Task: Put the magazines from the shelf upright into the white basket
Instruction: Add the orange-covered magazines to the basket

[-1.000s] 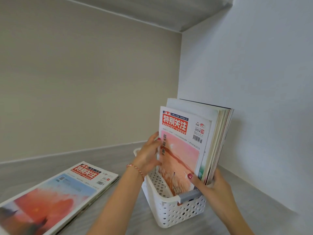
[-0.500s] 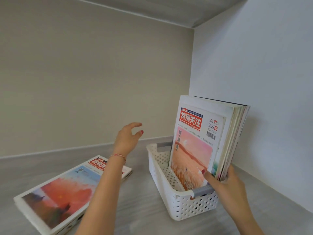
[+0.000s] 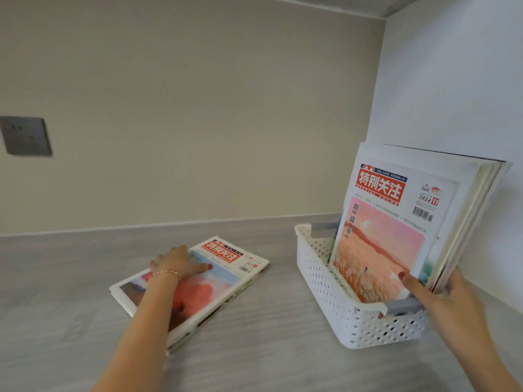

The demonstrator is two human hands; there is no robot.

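Left hand lay flat on the stack of magazines left on the shelf, fingers spread and open, palm down on the cover, thumb tip at the blue band under the title; no grasp closed on anything yet. Step in hand looked like the pick-up of the next magazine; next move probably called for fingers curling under the top copy's far edge to peel it off the stack, then tipping it upright. How many copies remained, couldn't tell. To the right of those fingers, apart from the stack, sat the white basket, with several magazines standing in it, leaning back toward the side wall. Right hand at the basket's near end, index finger pressed on the front cover, other fingers around the bundle's edge, steadying it; free space showed in the basket on the left side of the bundle.
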